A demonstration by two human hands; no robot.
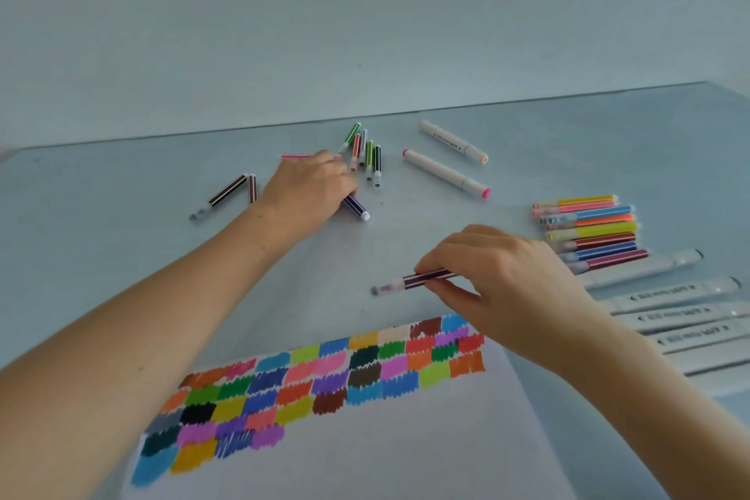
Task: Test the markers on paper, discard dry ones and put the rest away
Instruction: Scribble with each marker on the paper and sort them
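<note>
My right hand (pixel 503 276) pinches a purple striped marker (pixel 422 281) between thumb and fingers, just above the far edge of the paper (pixel 365 438); the marker lies nearly level, its tip end pointing left, clear of the sheet. My left hand (pixel 310 187) reaches well beyond the paper to a loose scatter of markers (pixel 365 152) near the table's (pixel 121 195) far edge. Its fingers curl down over a dark purple marker (pixel 357 209), whose white end sticks out on the side nearer the paper; whether they actually clamp it or only rest on it I cannot tell, since the hand hides the contact. A pink marker (pixel 296 156) shows just behind that hand. The paper carries rows of coloured swatches (pixel 324 373) along its far edge. Right of the paper, a neat row of striped markers (pixel 588 231) lies side by side, with thick white markers (pixel 682 313) lined up nearer me. Two more white markers (pixel 446 172) lie apart beyond the paper, right of the scatter
</note>
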